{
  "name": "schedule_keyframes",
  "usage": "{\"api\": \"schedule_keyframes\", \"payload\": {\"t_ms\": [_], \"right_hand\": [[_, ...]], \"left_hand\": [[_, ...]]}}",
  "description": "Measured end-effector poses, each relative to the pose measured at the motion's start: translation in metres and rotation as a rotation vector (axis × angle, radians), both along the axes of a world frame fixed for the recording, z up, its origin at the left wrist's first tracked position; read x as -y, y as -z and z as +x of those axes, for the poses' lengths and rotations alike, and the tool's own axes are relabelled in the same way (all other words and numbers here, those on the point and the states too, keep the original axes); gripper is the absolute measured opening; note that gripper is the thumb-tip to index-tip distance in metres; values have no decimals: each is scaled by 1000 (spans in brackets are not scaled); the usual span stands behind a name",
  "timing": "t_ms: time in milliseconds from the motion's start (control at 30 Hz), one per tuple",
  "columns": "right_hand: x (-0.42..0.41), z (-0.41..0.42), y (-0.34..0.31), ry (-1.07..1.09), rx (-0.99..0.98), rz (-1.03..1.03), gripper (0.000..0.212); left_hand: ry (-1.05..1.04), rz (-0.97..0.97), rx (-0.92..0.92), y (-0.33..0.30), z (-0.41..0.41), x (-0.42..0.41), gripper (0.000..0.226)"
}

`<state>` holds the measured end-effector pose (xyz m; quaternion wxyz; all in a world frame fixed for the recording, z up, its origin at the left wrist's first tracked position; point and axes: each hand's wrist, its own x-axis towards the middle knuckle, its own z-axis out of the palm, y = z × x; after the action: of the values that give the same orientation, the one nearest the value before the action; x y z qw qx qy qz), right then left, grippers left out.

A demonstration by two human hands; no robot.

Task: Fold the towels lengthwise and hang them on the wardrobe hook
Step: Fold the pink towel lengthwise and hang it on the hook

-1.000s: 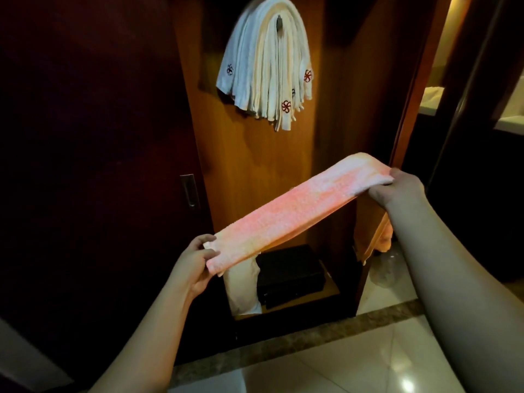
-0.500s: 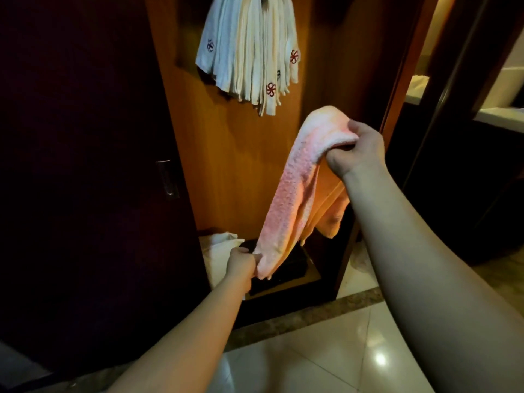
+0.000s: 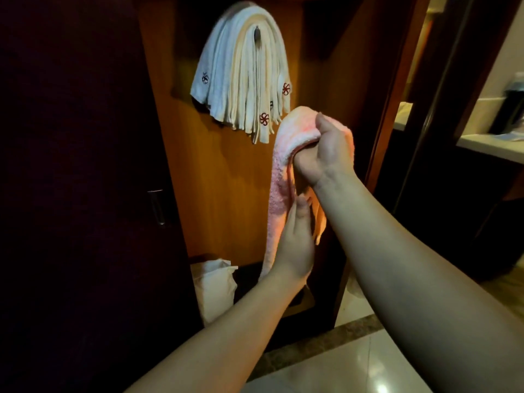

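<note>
1. Right hand (image 3: 323, 154): raised in front of the open wardrobe, fingers curled tight round the top fold of the pink towel (image 3: 279, 177), thumb pressed over the bunched cloth.
2. Left hand (image 3: 295, 236): lower down, just below the right wrist. Fingers and thumb lie along the hanging length of the pink towel and close on it; exact finger positions behind the cloth cannot be told.
3. Pink towel: folded into a narrow strip, hanging nearly upright between the two hands, tail end dropping below the left hand.
4. Hook (image 3: 257, 36): on the wooden back panel (image 3: 226, 194), up and left of the right hand. It carries a bundle of hung towels (image 3: 243, 80), white and cream, with red emblems near their ends.
5. Pink towel is near the bundle's lower edge, not on the hook.
6. White bag (image 3: 215, 287) stands at the wardrobe bottom.
</note>
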<state>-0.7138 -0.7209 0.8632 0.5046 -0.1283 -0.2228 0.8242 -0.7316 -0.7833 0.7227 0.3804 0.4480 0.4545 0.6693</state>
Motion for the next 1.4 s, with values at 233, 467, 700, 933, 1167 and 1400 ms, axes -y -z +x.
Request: {"api": "schedule_keyframes", "payload": {"t_ms": [233,467,700,933,1167,1400], "right_hand": [[-27,-24,-16,-33,34,105,54],[-65,-49,-15,166,259,252,57],[-112,-68,-10,416,909,603,61],[-158,-85,-43,328,650,463,38],[-219,-103,-74,478,804,563,47],[-276,-116,-122,598,859,711,30]], "left_hand": [[-153,64,-113,-23,-34,-62,71],[-287,210,225,-82,-84,-74,52],[-372,250,382,-130,-167,-118,37],[-424,233,114,-175,-230,-158,39],[-163,253,197,-215,-264,-186,45],[-225,343,256,-251,-290,-230,57]]}}
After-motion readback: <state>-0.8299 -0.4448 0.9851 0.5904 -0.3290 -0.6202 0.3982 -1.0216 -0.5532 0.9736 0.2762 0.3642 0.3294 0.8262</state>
